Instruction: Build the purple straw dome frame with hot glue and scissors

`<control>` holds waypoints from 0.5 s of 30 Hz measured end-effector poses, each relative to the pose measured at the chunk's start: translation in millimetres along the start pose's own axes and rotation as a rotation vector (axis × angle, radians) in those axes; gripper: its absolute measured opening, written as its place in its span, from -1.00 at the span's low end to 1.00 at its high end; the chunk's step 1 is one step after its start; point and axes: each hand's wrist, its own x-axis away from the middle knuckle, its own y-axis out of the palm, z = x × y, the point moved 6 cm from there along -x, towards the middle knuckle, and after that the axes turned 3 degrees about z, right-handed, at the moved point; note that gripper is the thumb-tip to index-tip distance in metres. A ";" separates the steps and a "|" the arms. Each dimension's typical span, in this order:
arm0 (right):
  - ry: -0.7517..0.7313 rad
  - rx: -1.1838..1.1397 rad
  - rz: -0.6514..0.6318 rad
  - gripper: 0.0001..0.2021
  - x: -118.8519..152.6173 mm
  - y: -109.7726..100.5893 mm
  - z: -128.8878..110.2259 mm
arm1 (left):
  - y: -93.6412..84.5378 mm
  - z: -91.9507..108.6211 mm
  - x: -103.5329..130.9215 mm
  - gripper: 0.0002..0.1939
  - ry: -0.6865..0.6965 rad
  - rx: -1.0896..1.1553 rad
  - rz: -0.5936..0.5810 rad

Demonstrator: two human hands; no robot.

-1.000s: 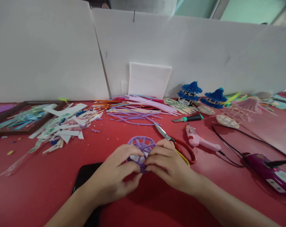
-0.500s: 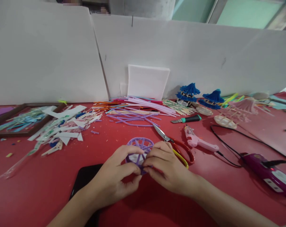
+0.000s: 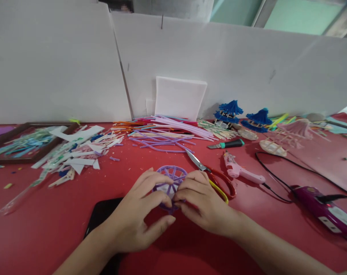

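Closest in, at eight o'clock from the round purple frame, lies one black slab, maybe a phone, half hidden. That single frame is at the red table's near middle, between both hands: the left hand arches loosely around its nine o'clock side, thumb spread clear, while the right hand's fingertips pinch it about five o'clock, the exact spot covered. I'd guess it's feather-light, a bit springy and easily crushed, best taken by the outer ring, not the spokes. At three sits one purple power strip; at two, one pair of scissors, one pink glue gun, one cutter knife. Farther, toward one and two, are two blue-roofed models and one pink-roofed model; at twelve, loose sticks, too many to count.
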 end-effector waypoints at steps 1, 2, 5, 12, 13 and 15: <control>0.000 0.002 0.005 -0.89 0.0 0.0 -0.1 | -0.6 0.9 -0.1 -0.91 0.003 -0.028 0.009; -0.001 0.004 0.011 -0.90 -0.1 0.0 -0.3 | -1.4 2.4 -0.4 -0.93 0.012 -0.059 0.029; -0.001 0.010 0.031 -0.90 -0.9 -0.5 -1.6 | -3.6 6.6 -2.3 -0.97 0.025 -0.124 0.126; 0.004 0.043 0.042 -0.89 -1.7 -0.3 -4.1 | -1.3 14.1 -6.8 -0.92 0.076 -0.155 0.181; 0.002 0.043 0.043 -0.88 -1.6 -0.2 -4.6 | -1.9 14.5 -6.8 -0.92 0.076 -0.152 0.183; 0.003 0.047 0.040 -0.87 -1.3 0.0 -4.9 | -3.0 15.2 -6.5 -0.91 0.083 -0.130 0.173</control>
